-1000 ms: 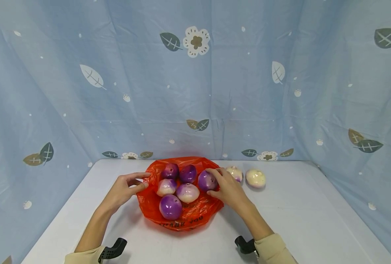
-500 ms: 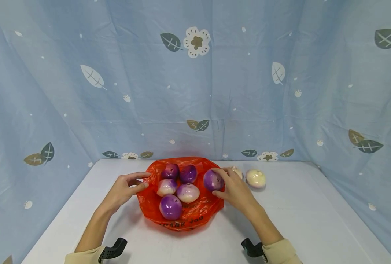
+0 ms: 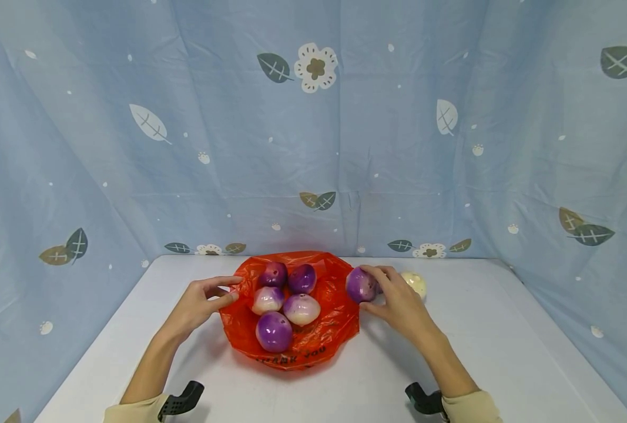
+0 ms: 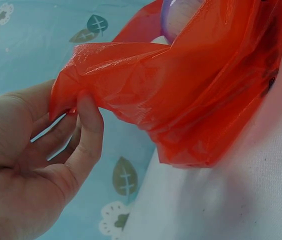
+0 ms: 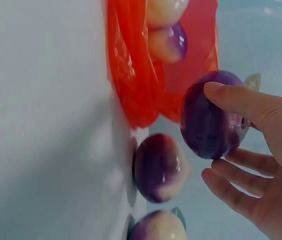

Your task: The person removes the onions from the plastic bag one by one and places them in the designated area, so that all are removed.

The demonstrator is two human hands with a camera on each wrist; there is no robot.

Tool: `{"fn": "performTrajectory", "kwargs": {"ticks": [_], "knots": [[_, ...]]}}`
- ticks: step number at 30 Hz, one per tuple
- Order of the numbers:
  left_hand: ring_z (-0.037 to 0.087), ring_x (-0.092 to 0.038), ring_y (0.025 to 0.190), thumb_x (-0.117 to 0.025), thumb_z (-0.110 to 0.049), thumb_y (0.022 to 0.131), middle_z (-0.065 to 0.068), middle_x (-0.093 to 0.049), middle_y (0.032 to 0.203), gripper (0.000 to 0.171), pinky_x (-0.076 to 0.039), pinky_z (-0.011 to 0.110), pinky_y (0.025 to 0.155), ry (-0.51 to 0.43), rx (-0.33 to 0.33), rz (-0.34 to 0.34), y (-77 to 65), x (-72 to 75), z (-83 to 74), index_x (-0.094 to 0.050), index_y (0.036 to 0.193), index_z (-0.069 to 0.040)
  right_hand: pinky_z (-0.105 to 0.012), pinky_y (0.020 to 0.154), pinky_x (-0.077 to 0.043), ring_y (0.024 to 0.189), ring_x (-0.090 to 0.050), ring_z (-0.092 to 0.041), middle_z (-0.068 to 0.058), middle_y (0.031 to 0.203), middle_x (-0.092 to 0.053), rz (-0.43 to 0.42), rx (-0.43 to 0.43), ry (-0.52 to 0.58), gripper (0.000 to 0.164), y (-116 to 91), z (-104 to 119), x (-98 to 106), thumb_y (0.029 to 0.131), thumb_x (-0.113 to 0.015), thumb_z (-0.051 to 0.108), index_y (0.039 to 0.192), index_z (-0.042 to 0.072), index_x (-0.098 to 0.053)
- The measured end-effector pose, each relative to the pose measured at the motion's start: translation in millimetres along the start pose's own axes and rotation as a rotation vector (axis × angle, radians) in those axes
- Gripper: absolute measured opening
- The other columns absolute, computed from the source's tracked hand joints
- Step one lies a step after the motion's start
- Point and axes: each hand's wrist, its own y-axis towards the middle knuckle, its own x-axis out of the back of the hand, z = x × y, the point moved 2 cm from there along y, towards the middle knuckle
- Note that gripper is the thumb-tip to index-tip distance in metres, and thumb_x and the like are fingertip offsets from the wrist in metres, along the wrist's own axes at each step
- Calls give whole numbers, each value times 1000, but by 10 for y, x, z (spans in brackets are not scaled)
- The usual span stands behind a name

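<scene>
The purple fruit (image 3: pixel 361 285) is held up off the table, at the right-hand rim of the red bag (image 3: pixel 335 320), with the right hand (image 3: pixel 400 305) grasping it, thumb on one side and fingers on the other. A second ago it sat lower and further in, among the rest; since then the right hand has drawn it sideways, and I'd judge that it is now practically out of the bag. Whether it touches the plastic I can't tell from here. The left hand (image 3: pixel 199 302) hasn't shifted: it pinches the bag's left edge between thumb and fingers, which seems to keep the mouth wide. Five others stay in the bag, a pale one (image 3: pixel 301 309) nearest the middle. Outside, a two-toned fruit (image 5: pixel 160 167) rests on the table just beside the bag, mostly hidden from above by the right hand, and a yellowish fruit (image 3: pixel 416 282) lies a little further right. Behind them the table's back edge (image 3: pixel 461 258) is near, up against the patterned cloth (image 3: pixel 376 147), so space is tight there; the white tabletop (image 3: pixel 503 341) runs on widely rightward and towards the person, giving the right arm most room to swing.
</scene>
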Motion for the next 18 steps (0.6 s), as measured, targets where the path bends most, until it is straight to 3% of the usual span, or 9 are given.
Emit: {"fn": "performTrajectory", "kwargs": {"ticks": [18], "knots": [[26,-64,99,-71,-29,90,14,-68,121,40,-56,25,76,5,-2,-1,5,2,-1,-66,128,-16,-59,85,-54,112,-61,-35,-14,125,-58,-65,-9,-23,74,-77,-278,154,74,-87,25,139,20,-51]]}}
